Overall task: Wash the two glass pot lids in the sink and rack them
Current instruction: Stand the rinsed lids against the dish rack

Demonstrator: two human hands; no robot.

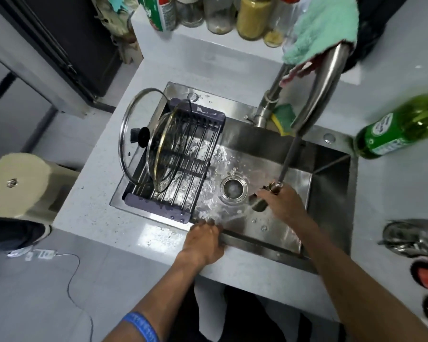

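Head view looks down on a stainless steel sink (326,174) — at 9 o'clock in it sits a dark purple wire dish rack (183,169). 2 round glass pot lids stand on edge there: the larger steel-rimmed lid with a black knob (134,114) leans at the rack's 9 o'clock side, the smaller gold-rimmed lid (163,154) just beside it. At 6 o'clock the left hand (203,240) curls its fingers over the sink's front edge. The right hand (279,203) grips the pull-out faucet spray head (274,187) near the round drain (234,188) — water spreads across the basin towards the rack.
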